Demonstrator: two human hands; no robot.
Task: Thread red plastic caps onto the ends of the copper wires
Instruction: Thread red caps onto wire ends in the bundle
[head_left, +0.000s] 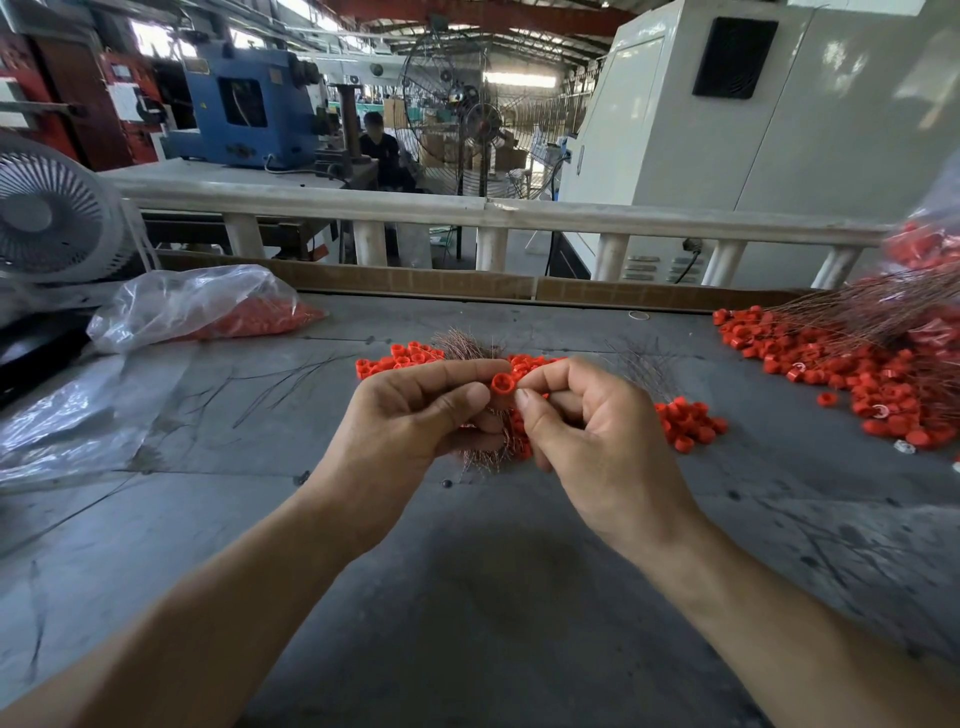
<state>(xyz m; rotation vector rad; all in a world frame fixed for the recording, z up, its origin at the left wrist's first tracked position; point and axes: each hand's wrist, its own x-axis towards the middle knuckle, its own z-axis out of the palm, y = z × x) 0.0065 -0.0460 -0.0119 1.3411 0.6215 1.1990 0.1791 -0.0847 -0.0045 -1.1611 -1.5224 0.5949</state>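
A red cap (503, 385) is being pinched between the fingertips of the left hand (415, 415) and the right hand (587, 426), both grips closed on it, above the table (467, 571). A bundle of copper wires (491, 452) is being clutched under the left grip. The wire end could be missed (it is too fine to be seen here), or the cap dropped. Loose caps (685, 423) are lying just beyond the grips; a capped pile (857, 374) is lying well to their right, a plastic bag (197, 304) far left.
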